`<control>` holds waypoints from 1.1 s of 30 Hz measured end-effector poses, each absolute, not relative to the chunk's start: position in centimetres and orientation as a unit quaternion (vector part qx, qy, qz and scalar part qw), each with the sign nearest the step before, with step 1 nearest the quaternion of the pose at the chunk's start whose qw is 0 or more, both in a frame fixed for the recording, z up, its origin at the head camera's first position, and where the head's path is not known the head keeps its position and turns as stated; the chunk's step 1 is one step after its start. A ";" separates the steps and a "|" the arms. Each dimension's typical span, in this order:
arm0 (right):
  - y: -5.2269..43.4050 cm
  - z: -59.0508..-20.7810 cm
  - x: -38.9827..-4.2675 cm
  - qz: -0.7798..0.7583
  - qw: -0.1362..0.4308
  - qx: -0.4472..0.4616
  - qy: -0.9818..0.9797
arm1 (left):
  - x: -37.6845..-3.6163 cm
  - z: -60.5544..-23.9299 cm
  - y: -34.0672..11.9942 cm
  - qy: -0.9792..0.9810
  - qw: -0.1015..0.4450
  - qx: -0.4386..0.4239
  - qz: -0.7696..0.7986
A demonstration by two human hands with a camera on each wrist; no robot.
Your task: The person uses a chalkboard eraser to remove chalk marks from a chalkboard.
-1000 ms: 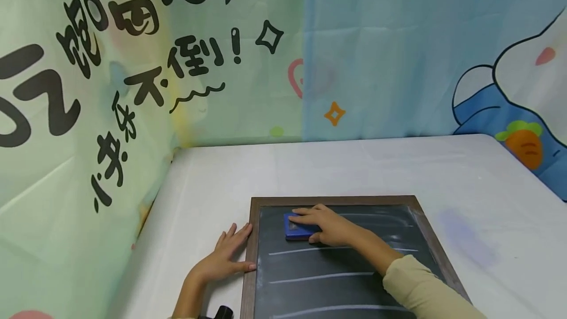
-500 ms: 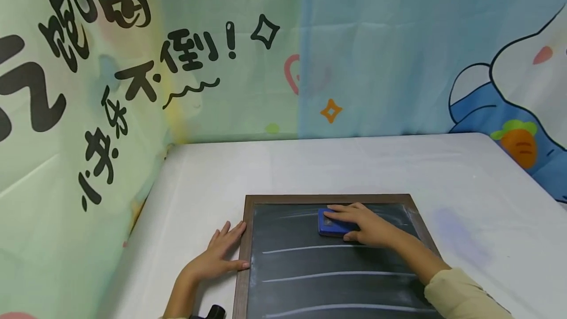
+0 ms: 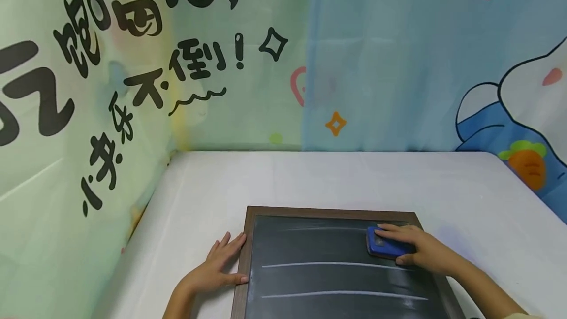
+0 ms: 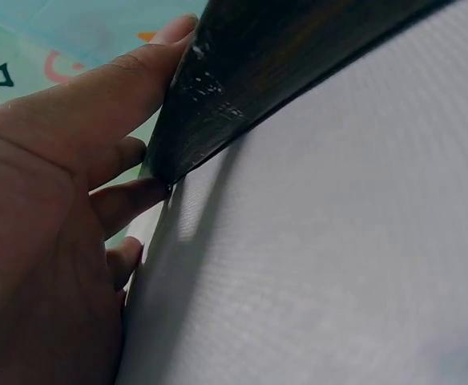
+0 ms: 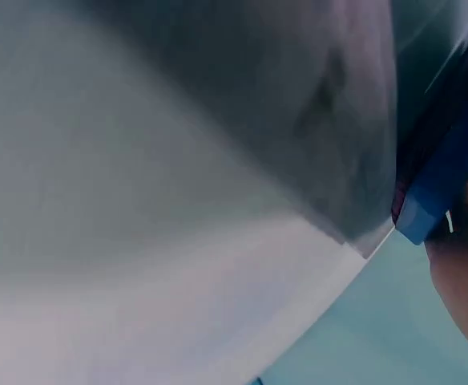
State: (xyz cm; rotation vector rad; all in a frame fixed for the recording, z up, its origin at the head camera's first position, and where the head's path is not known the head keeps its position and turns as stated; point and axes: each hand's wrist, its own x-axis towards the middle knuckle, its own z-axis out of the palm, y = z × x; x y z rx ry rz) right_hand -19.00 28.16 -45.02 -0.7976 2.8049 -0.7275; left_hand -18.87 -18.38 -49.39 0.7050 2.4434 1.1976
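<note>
A framed chalkboard [image 3: 328, 279] lies on the white table, with white chalk lines running across it. My right hand [image 3: 418, 247] grips a blue board eraser [image 3: 385, 245] near the board's upper right corner, fingers over its top and thumb at its near side. In the right wrist view the blue eraser [image 5: 442, 176] shows at the right edge, partly hidden by the hand. My left hand [image 3: 217, 270] rests along the left side of the brown frame [image 3: 242, 279], thumb and fingertips touching it. The left wrist view shows that hand [image 4: 50, 192] against the dark frame edge [image 4: 242, 72].
The white table [image 3: 212, 176] extends behind and to both sides of the board. Printed cloth backdrops [image 3: 248, 112] with dark lettering and cartoon figures stand along the table's left and back.
My right hand has slid the eraser rightward along the board's top, from the left part to near the right corner. The left hand stays at the frame. The head view shifts slightly.
</note>
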 end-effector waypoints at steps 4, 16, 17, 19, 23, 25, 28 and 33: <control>29.4 -46.1 -17.9 -0.273 0.075 -0.251 0.925 | -18.6 -49.5 -18.0 0.851 0.166 0.258 0.425; 30.5 -45.9 -18.1 -0.272 0.115 -0.234 0.926 | -18.5 -49.5 -17.6 0.849 0.176 0.267 0.421; 30.4 -45.9 -18.3 -0.268 0.107 -0.241 0.927 | -18.5 -49.5 -17.8 0.849 0.173 0.268 0.422; 30.1 -45.8 -18.5 -0.269 0.103 -0.245 0.926 | -18.6 -49.4 -18.0 0.848 0.168 0.271 0.423; 29.6 -45.7 -19.0 -0.269 0.116 -0.241 0.925 | -18.8 -49.3 -18.2 0.849 0.162 0.272 0.423; 29.1 -45.7 -19.4 -0.272 0.114 -0.254 0.921 | -18.9 -49.1 -18.4 0.851 0.163 0.269 0.420; 27.7 -45.6 -20.1 -0.268 0.099 -0.273 0.919 | -18.9 -48.9 -18.7 0.855 0.165 0.261 0.417; 24.0 -44.9 -21.6 -0.237 0.106 -0.271 0.927 | -19.1 -48.9 -19.3 0.858 0.159 0.252 0.418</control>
